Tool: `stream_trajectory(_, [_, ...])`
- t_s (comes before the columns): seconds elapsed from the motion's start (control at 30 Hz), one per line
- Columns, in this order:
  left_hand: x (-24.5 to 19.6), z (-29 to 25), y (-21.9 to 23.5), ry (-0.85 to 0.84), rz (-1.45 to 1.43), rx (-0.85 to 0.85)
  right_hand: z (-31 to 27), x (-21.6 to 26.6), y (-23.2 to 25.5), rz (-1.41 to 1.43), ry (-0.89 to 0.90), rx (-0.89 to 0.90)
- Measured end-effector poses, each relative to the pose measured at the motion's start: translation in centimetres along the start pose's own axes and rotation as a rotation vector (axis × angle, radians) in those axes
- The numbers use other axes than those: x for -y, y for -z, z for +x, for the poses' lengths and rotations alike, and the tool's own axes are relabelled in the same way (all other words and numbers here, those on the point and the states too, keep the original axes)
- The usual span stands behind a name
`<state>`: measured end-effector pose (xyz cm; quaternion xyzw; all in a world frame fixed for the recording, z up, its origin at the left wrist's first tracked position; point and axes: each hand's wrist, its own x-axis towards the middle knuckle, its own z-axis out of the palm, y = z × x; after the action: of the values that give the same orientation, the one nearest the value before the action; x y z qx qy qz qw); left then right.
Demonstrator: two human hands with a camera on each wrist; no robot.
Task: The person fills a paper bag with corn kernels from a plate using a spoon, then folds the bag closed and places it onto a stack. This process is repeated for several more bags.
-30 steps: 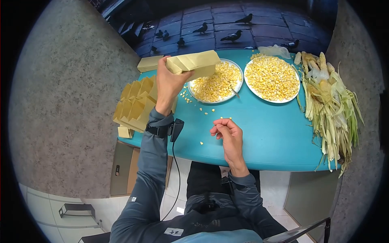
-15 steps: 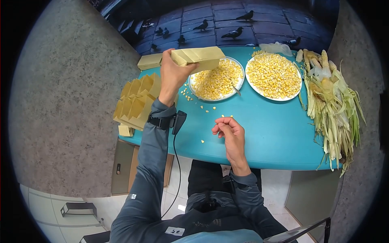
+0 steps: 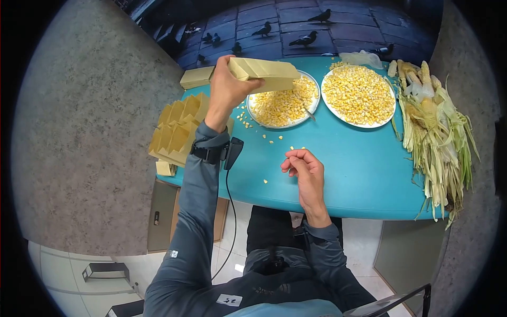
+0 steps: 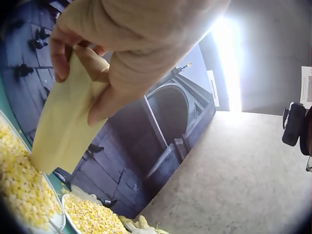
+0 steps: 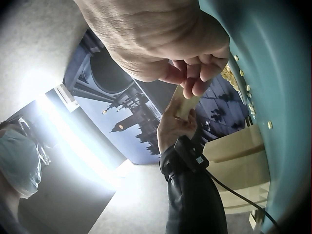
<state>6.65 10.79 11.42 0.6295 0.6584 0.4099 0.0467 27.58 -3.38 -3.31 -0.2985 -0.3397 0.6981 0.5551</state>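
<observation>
My left hand (image 3: pixel 227 91) grips a pale yellow paper bag (image 3: pixel 270 71) by one end, thumb on the near side. Held sideways, the bag hangs above the left plate (image 3: pixel 284 127) of corn kernels and hides its back left part. In the left wrist view the hand (image 4: pixel 136 46) pinches the creased end of the bag (image 4: pixel 63 117). Over the table's near part, my right hand (image 3: pixel 309 179) hangs with its fingers loosely curled, thumb close to the fingertips. The right wrist view shows no object in that hand (image 5: pixel 156 39).
At the left stand several open paper bags (image 3: pixel 177 129), flat bags (image 3: pixel 196 77) behind them and a small folded stack (image 3: pixel 165 168) in front. A spoon (image 3: pixel 310 114) lies in the left plate. The second corn plate (image 3: pixel 367 126), husks (image 3: pixel 441 148) and loose kernels are also on the table.
My left hand has carried the bag a little to the right over the left plate. The right hand has shifted slightly right, its fingers still loosely curled. The head view has moved a little.
</observation>
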Motion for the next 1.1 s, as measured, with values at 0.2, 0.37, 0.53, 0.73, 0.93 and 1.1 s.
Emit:
stream_trajectory(0.2, [-0.3,0.1,0.4,-0.001,0.034,0.038,0.5,0.1,0.4,-0.008,0.001,-0.015])
stream_trajectory(0.37, [0.0,0.0,1.2,-0.034,-0.005,0.068,0.4,0.2,0.4,0.002,-0.002,-0.014])
stream_trajectory(0.53, [-0.1,-0.1,2.2,-0.034,0.073,0.053,0.2,0.2,0.3,-0.016,-0.002,-0.003])
stream_trajectory(0.73, [-1.5,-0.7,3.6,-0.112,0.203,0.045,0.3,-0.2,0.2,-0.004,-0.005,-0.018])
stream_trajectory(0.93, [-2.4,-1.5,4.1,-0.096,0.344,0.076,-0.2,-0.5,-0.3,0.014,-0.003,0.001])
stream_trajectory(1.1, [-2.7,-1.2,4.8,-0.079,0.412,0.081,-0.7,0.0,-0.3,-0.004,-0.017,-0.005])
